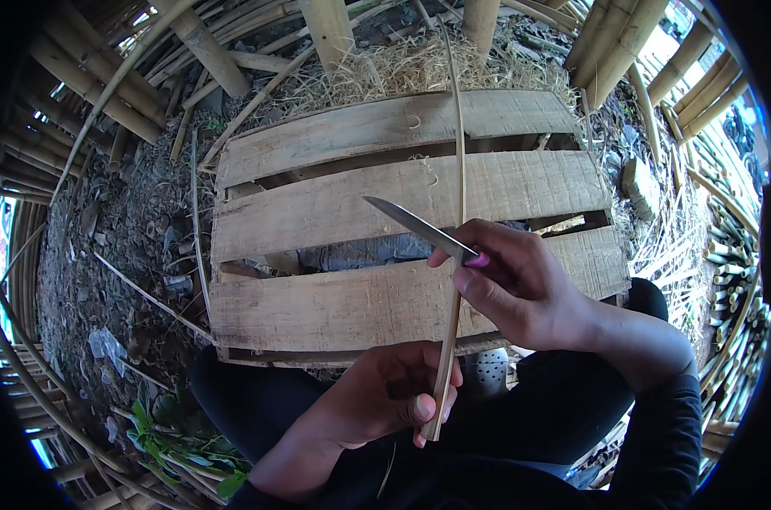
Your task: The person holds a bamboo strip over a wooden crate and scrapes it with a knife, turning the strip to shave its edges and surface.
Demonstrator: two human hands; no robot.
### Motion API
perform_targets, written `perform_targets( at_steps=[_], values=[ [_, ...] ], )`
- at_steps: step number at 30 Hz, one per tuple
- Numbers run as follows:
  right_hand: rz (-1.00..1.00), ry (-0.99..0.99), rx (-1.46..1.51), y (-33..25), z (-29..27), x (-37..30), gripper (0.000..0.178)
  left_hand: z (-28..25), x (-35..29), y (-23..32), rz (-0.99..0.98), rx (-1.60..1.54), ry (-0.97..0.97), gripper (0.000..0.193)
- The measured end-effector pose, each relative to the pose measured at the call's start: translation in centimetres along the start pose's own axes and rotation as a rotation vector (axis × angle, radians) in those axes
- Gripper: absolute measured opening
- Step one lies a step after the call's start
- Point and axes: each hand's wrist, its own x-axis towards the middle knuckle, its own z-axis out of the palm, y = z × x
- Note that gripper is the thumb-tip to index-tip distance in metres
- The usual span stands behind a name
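Note:
My right hand is closed around a small knife with a pinkish-purple handle. Its bare blade points up and to the left over the slatted wooden table. A long, thin bamboo strip runs from the far side of the table toward me and passes right beside the knife and my right fingers. Near my lap, my left hand pinches the strip's near end between thumb and fingers. Whether the blade touches the strip is hidden by my right hand. A few small curled shavings lie on the boards.
Thick bamboo posts stand beyond the table, with a heap of pale shavings between them. Stacked bamboo poles lie on the right. A block sits by the table's right end. Green leaves are at lower left.

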Motion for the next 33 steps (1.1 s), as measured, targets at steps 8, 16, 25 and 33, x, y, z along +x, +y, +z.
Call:
perform_targets(
  at_steps=[8, 16, 25, 33],
  values=[
    [-0.011, 0.025, -0.025, 0.2, 0.3, 0.1, 0.025, 0.0, -0.2, 0.3, 0.007, 0.020, -0.019, 0.048],
    [-0.156, 0.204, -0.245, 0.4, 0.7, 0.2, 0.042, 1.1, -0.2, 0.9, 0.134, -0.005, -0.143, 0.057],
    [-0.134, 0.184, -0.205, 0.7, 0.9, 0.2, 0.041, 0.6, -0.2, 1.3, 0.061, -0.012, -0.201, 0.058],
    [-0.147, 0.188, -0.217, 0.7, 1.1, 0.3, 0.040, 1.2, -0.3, 1.2, 0.050, -0.040, -0.143, 0.051]
  ],
)
